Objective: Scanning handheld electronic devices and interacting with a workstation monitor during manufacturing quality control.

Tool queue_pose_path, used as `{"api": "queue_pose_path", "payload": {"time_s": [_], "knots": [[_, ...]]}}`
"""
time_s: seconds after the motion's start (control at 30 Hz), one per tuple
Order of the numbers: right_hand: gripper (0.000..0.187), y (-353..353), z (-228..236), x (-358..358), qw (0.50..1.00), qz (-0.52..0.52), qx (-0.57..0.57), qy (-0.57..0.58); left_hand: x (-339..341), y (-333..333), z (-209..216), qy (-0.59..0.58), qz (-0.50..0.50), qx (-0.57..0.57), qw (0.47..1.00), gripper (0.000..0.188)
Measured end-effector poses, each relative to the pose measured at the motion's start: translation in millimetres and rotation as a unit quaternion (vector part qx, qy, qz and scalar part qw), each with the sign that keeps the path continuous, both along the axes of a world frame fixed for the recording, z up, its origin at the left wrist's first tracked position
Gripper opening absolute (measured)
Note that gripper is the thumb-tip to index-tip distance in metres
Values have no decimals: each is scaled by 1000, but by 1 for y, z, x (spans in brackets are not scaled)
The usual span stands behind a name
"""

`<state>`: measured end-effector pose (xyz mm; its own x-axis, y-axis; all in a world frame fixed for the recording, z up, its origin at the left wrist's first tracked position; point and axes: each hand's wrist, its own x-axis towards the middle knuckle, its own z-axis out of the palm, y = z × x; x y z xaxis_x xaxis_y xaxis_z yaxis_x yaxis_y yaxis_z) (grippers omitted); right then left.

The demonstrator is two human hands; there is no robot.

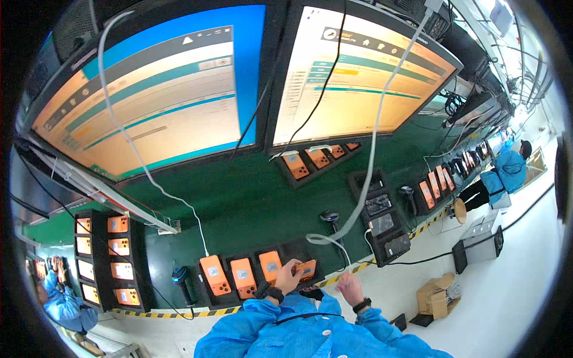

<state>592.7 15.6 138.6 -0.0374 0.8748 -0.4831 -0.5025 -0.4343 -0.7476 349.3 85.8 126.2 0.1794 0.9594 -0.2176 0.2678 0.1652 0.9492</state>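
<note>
My left hand is closed around an orange phone, lifted tilted at the right end of a black foam tray. To its right, my right hand has its fingers pinched at the lower end of a white cable, apart from the phone. The plug itself is hidden by my fingers. Left of my left hand, the tray bears an orange phone, another orange phone and a third orange phone with a white cable running to its top edge.
Handheld scanners stand at the left and right of the tray. Two monitors rise behind the green bench. More trays hold phones at left, back and right. Co-workers in blue sit at far left and right.
</note>
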Motion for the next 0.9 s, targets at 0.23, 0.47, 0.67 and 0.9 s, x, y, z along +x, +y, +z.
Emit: {"api": "queue_pose_path", "payload": {"time_s": [0.23,0.47,0.67,0.9], "knots": [[17,93,77,-55,860,290,230,-351,-1,-15,1,-31,-20,33,999,18],[16,104,81,-66,795,353,238,-433,-2,-22,13,55,-27,35,997,16],[16,110,74,-62,734,408,300,-453,2,-24,12,71,-15,47,996,14],[16,119,71,-62,645,484,351,-477,8,-26,8,70,-10,35,997,18]]}}
